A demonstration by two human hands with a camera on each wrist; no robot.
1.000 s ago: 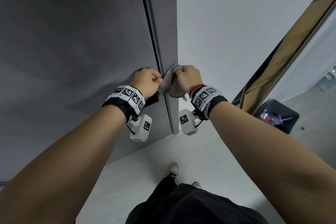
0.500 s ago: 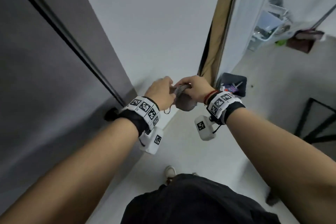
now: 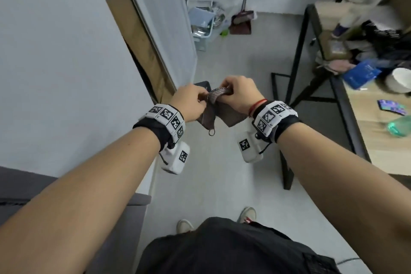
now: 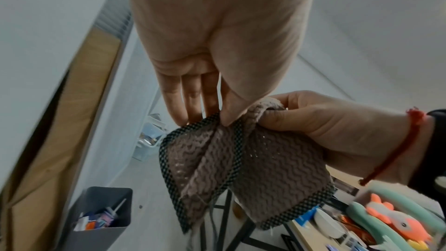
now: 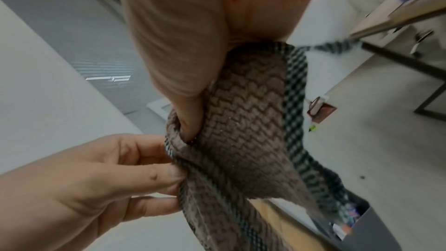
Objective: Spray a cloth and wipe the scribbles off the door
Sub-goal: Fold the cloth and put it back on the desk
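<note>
- Your left hand (image 3: 193,102) pinches the cloth's (image 3: 219,111) near edge: in the left wrist view the thumb (image 4: 237,106) presses down on the checked hem while the other fingers reach straight alongside it.
- Your right hand (image 3: 239,93) grips the same cloth from the other side, with the fingers curled over the top fold and the thumb tucked into a loop of the fabric, as the right wrist view shows.
- The cloth is a brownish, wavy-textured square with a dark checked border. It hangs bunched between your two hands and droops below them, with a small loop (image 3: 212,133) dangling from its lower corner.
- Your two hands are close together, almost touching, held out in front of your body above the pale floor (image 3: 213,173).
- Just beyond your left hand a dark bin (image 4: 101,215) stands on the floor by the wall, with scraps of paper and wrappers inside.
- To the right of your right hand is a wooden surface (image 3: 373,131) on a black frame. It carries a white bowl (image 3: 400,82), a blue packet (image 3: 361,73) and a green bottle (image 3: 399,125).
- Well beyond your hands, against the far wall, sit a clear storage box (image 3: 201,22) and a dustpan (image 3: 241,23).
- The door's scribbled face is not in view here.
</note>
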